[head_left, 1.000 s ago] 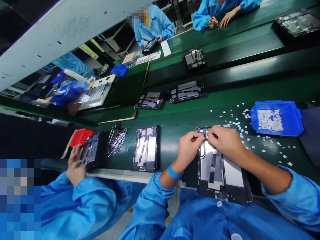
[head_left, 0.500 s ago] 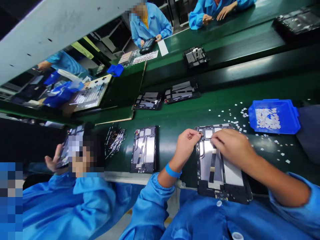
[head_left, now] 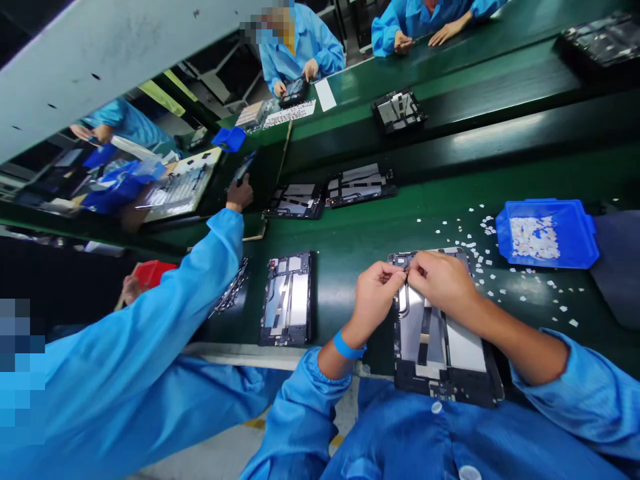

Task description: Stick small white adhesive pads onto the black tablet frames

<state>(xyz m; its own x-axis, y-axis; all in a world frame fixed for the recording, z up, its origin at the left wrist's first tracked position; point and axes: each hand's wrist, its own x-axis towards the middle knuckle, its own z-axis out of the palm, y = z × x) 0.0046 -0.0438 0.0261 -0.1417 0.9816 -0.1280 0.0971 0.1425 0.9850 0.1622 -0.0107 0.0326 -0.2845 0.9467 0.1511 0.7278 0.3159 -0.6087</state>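
Note:
An opened tablet (head_left: 425, 353) lies in front of me at the bench edge, its inner plates, battery and dark ribbon cable facing up. My left hand (head_left: 377, 293) is pinched over its upper left corner, with a blue band on the wrist. Close beside it, my right hand (head_left: 443, 280) pinches at the same corner and covers part of the top edge. The fingertips of both hands nearly meet; whatever sits between them is too small to make out. To the left lies a second opened tablet (head_left: 287, 300), untouched by me.
A blue bin (head_left: 575, 233) of small white pieces stands on the right, with loose pieces (head_left: 487, 257) scattered around it. Two opened tablets (head_left: 360, 185) lie further back. A co-worker's sleeve (head_left: 200, 267) reaches across on the left, near thin strips (head_left: 233, 290) and a red tray (head_left: 153, 273).
My right hand has shifted left, bringing its fingertips against the left ones at the tablet's corner. The co-worker on the left has stretched an arm forward with a device; a red tray now shows.

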